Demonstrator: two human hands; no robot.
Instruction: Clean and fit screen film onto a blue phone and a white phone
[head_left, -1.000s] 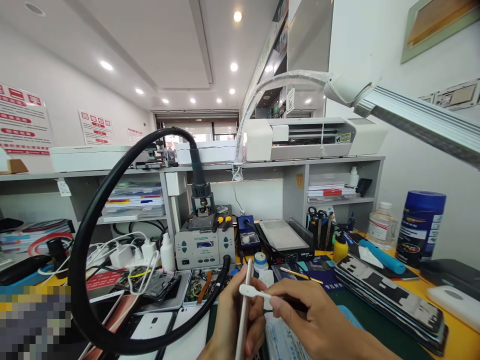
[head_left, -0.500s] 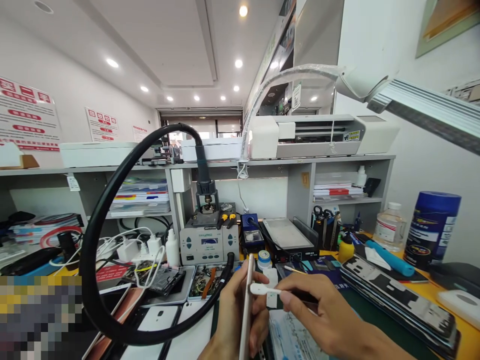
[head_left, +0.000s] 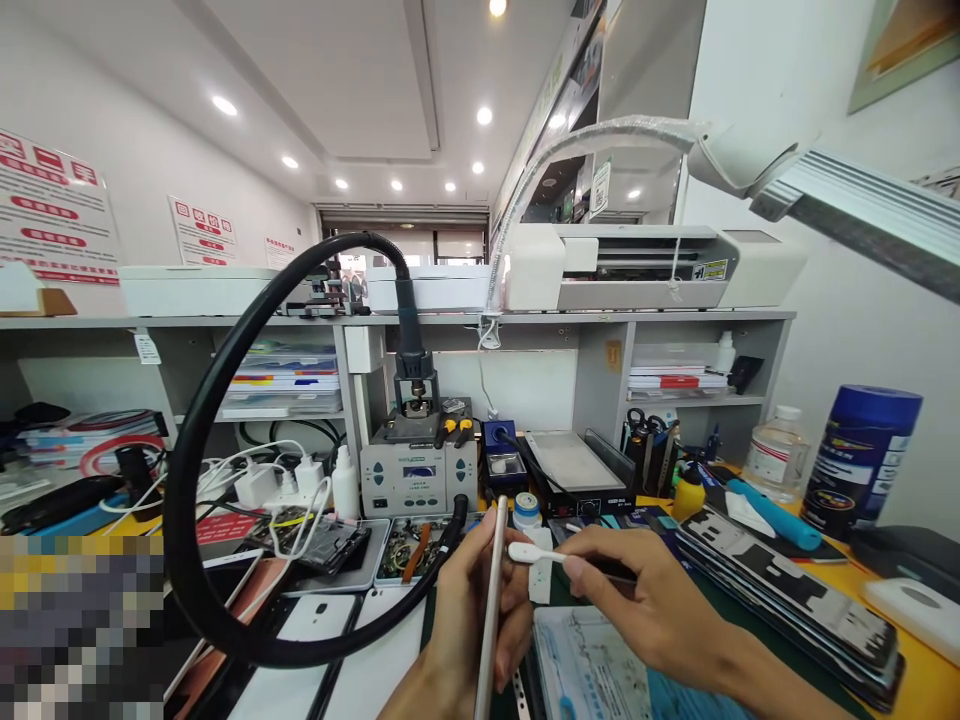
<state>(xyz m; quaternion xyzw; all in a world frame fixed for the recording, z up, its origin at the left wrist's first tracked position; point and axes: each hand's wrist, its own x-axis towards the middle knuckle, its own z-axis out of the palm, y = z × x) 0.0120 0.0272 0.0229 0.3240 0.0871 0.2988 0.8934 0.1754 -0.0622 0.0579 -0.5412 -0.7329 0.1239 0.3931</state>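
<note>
Currently | left hand [head_left: 456, 615] upright, clasping slim device [head_left: 490, 620] edge-on | right hand [head_left: 649, 600] angled leftward, pinching white tool [head_left: 531, 554]

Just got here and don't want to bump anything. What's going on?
A person's left hand holds a thin, flat, phone-like device upright, edge toward the camera. The right hand holds a white swab, its tip close to the device; whether they touch is unclear. A black hose loops to the left of the hands, and a stack of phone-like parts lies to the right.
</note>
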